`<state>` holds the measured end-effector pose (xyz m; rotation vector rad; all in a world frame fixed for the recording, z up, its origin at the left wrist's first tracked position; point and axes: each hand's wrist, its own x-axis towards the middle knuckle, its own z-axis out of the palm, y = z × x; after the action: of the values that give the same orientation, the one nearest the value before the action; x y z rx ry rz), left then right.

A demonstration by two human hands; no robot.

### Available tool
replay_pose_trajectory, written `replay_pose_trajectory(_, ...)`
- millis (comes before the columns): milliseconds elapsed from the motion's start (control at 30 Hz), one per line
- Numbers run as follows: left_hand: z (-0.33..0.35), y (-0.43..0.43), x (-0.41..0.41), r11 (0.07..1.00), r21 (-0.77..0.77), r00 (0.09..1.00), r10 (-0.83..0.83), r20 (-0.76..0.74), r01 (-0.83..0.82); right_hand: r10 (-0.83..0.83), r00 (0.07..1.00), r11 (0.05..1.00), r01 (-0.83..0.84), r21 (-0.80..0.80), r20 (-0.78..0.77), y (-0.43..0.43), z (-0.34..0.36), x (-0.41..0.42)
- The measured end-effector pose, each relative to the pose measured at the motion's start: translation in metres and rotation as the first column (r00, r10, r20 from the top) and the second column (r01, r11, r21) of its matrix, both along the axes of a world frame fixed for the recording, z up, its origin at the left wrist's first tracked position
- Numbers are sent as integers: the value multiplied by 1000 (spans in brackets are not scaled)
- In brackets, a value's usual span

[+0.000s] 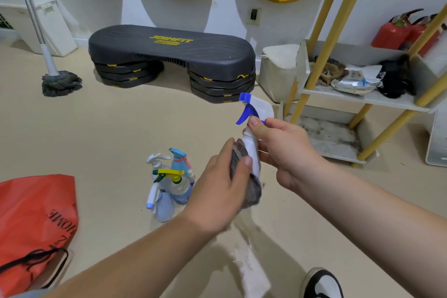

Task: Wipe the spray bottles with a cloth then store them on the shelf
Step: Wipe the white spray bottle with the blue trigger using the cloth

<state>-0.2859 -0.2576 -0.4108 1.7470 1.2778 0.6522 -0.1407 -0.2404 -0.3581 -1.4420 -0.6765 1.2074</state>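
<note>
I'm holding a white bottle [252, 150] with a blue trigger and nozzle, tilted slightly, its head pointing up and left. My right hand [285, 150] is gripping its neck, and my left hand [217, 191] is wrapping a grey cloth [252, 189] round its lower body. More bottles [169, 184], pale blue, clear and white, are standing clustered on the floor just left of my left hand. The white shelf [387, 101] with yellow poles is standing to the right.

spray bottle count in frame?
5. White spray bottle with blue trigger in the right hand; four clustered on the floor: white-headed, light-blue, yellow-triggered clear, pale lavender. They overlap, so another may be hidden.
</note>
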Motion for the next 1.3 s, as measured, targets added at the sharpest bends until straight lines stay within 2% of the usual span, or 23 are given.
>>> replay_pose_trajectory(33, 1, -6, 2, 990, 139, 994, -14, -106, 29, -10, 1000, 1000, 10, -2, -5, 1, 1, 2)
replay_pose_trajectory(100, 1, 1, -2, 988, 143, 998, -46, -50, 52, -1, 1000, 1000, 1, 17, 6, 1, 4, 2)
replay_pose_trajectory(167, 12, 16, -8, 990, -143, 984, 31, 173, -6, 18, 1000, 999, -19, 33, 22, 1, 3, -1)
replay_pose_trajectory(200, 18, 23, -11, 944, -329, 967, 119, 224, -40, 19, 999, 999, -20, 34, 29, 1, 2, -3)
replay_pose_trajectory(267, 22, 27, -12, 881, -467, 965, 183, 189, -76, 10, 1000, 999, -11, 32, 26, -1, -1, -4)
replay_pose_trajectory(300, 19, 21, -8, 901, -426, 970, 168, 178, -78, 8, 1000, 1000, -8, 27, 19, -1, -1, -4)
replay_pose_trajectory(367, 11, 7, -2, 994, -99, 974, 76, 213, -56, 0, 1000, 1000, 0, 14, 5, -1, 0, -3)
replay_pose_trajectory(433, 5, 6, -4, 995, 99, 981, -40, 188, 22, -5, 1000, 1000, 5, 11, 4, 1, 1, -1)
replay_pose_trajectory(467, 4, 11, -8, 998, 53, 976, -46, 215, 35, -6, 1000, 1000, 6, 17, 14, 1, 2, -1)
replay_pose_trajectory(533, 9, 21, -14, 971, -238, 960, 75, 271, -9, -11, 999, 999, 10, 44, 33, 2, 3, -2)
replay_pose_trajectory(600, 12, 27, -15, 807, -589, 934, 239, 265, -39, -29, 999, 998, 27, 56, 32, 3, 3, -2)
replay_pose_trajectory(633, 12, 26, -13, 761, -647, 927, 270, 260, -40, -36, 999, 998, 35, 58, 24, 4, 2, -2)
replay_pose_trajectory(700, 11, 16, -5, 844, -527, 929, 265, 258, -95, -50, 999, 998, 49, 49, 14, 4, -1, -1)
replay_pose_trajectory(767, 7, 5, 0, 986, -108, 974, 145, 175, -127, -51, 999, 997, 52, 48, -6, 3, -4, -3)
replay_pose_trajectory(800, 6, 2, -1, 992, 88, 992, 82, 96, -90, -41, 999, 998, 42, 48, -18, 3, -4, -4)
replay_pose_trajectory(833, 5, 1, -2, 983, 179, 998, 35, 54, -44, -24, 999, 999, 25, 45, -24, 1, -4, -6)
replay_pose_trajectory(900, 4, 12, -8, 996, 86, 998, 7, 59, -12, 2, 1000, 999, -1, 41, -18, -2, -1, -10)
replay_pose_trajectory(967, 14, 21, -9, 965, -240, 975, 143, 168, -101, 23, 1000, 999, -23, 45, 8, -4, 1, -15)
replay_pose_trajectory(1000, 18, 22, -10, 938, -320, 961, 201, 191, -133, 31, 999, 998, -33, 52, 23, -5, 1, -17)
replay_pose_trajectory(1033, 23, 18, -9, 943, -297, 960, 208, 186, -147, 44, 999, 997, -45, 56, 25, -6, 2, -18)
replay_pose_trajectory(1133, 15, 5, -5, 986, 117, 983, 100, 154, -118, 61, 998, 997, -61, 54, -15, -7, 5, -19)
replay_pose_trajectory(1167, 13, 4, -6, 979, 186, 989, 60, 137, -85, 46, 999, 998, -45, 41, -28, -7, 6, -20)
replay_pose_trajectory(1300, 12, 14, -13, 1000, 1, 976, 27, 216, -28, 28, 999, 999, -28, -27, -33, -10, 9, -24)
